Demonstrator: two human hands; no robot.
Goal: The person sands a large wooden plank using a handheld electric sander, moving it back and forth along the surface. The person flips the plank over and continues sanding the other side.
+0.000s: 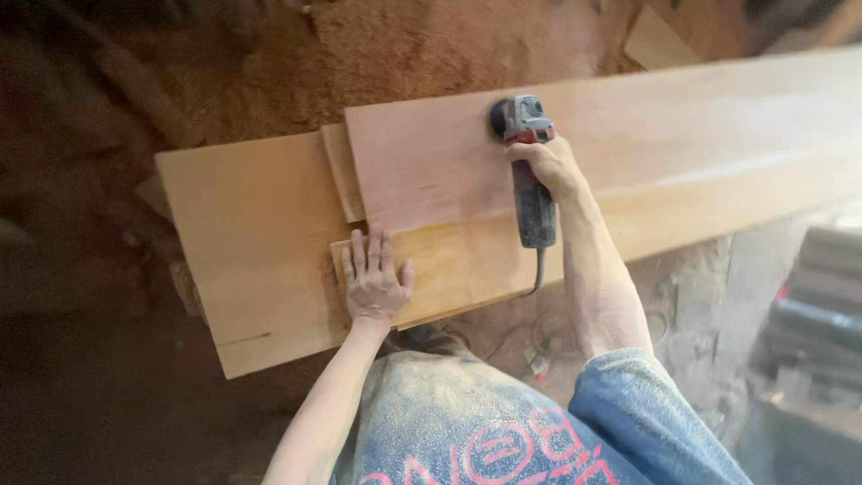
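Observation:
My right hand (549,166) grips a grey and red angle grinder (528,171) whose disc end rests on a long pale wooden plank (682,135). The grinder's cord hangs down off the plank's near edge. My left hand (374,278) lies flat, fingers spread, on the lower, yellower plank (458,260) near its left end. Under both planks lies a wider board (251,233), sticking out to the left. My arms and a dusty blue shirt fill the bottom of the view.
Reddish sawdust (395,45) is heaped on the ground beyond the planks. Offcuts of wood (660,36) lie at the top right. Dark stacked objects (817,296) stand at the right edge. The floor below is dusty concrete.

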